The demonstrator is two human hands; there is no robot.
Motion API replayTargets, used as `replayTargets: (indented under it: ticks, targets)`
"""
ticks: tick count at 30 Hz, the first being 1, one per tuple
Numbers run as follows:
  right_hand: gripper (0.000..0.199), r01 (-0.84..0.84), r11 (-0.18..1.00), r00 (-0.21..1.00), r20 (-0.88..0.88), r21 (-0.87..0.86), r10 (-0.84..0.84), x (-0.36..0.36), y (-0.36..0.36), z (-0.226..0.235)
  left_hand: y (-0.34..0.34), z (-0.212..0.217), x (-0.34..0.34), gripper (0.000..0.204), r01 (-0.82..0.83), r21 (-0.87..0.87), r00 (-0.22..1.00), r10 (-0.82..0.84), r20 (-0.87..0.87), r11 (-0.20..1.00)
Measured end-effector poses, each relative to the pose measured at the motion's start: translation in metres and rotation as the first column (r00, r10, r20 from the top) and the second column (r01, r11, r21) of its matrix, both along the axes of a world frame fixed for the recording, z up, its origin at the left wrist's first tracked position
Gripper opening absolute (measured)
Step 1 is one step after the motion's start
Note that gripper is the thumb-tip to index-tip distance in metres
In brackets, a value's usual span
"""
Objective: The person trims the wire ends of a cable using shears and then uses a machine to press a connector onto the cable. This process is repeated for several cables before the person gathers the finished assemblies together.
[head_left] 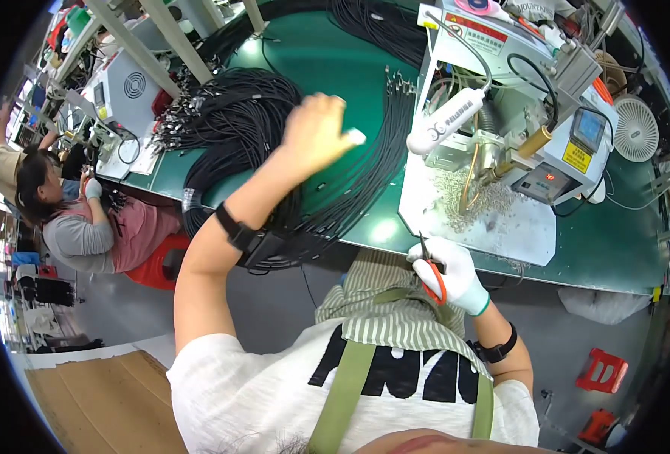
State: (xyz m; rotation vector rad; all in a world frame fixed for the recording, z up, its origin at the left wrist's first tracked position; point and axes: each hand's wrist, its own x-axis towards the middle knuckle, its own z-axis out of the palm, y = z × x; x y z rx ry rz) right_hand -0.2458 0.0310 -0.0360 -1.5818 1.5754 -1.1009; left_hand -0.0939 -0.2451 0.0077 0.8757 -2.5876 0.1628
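My bare left hand [316, 136] is raised over the bundle of black cables [252, 113] on the green table. Motion blurs it, but the thumb stands apart from the fingers and nothing shows between them. A white cover sits on the thumb tip. Close to the table's front edge, my right hand [454, 276] wears a white glove and is closed around orange-handled scissors [435, 281], their dark blades pointing away from me. More black cables [380, 159] fan out to the right of my left hand, with metal ends at the far side.
A benchtop machine [535, 159] stands at right on a white board [516, 242] strewn with metal scraps. A white handheld device [447, 121] hangs from a cord. Farther right is a white fan [628, 129]. A co-worker [85, 212] sits at left; a red stool [603, 371] is on the floor.
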Motion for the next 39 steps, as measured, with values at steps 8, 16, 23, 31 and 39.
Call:
replayTargets:
  ticks: [8, 16, 23, 31, 39]
  targets:
    - [0.013, -0.021, 0.993, 0.995, -0.096, -0.12, 0.009, -0.002, 0.012, -0.008, -0.011, -0.087, -0.053, 0.07, 0.209, 0.158, 0.978, -0.21, -0.01, 0.965]
    - [0.013, 0.04, 0.992, 0.999, -0.013, -0.12, -0.042, 0.003, 0.025, -0.011, -0.015, -0.028, -0.053, 0.048, -0.151, 0.579, 0.988, 0.103, 0.115, 0.802]
    - [0.013, 0.096, 0.986, 0.995, 0.011, -0.137, -0.095, 0.012, 0.034, -0.02, -0.077, -0.041, -0.032, 0.028, -0.019, 0.933, 0.972, 0.223, -0.066, 0.358]
    - [0.014, 0.036, 0.982, 0.997, -0.058, -0.184, -0.047, 0.026, 0.018, -0.015, -0.039, -0.037, -0.061, 0.034, 0.158, 0.863, 0.958, 0.137, -0.251, 0.479]
    - [0.016, -0.031, 0.966, 0.978, -0.209, -0.257, -0.024, 0.037, 0.014, -0.007, -0.027, -0.019, -0.06, 0.035, 0.285, 0.866, 0.936, 0.076, -0.344, 0.411]
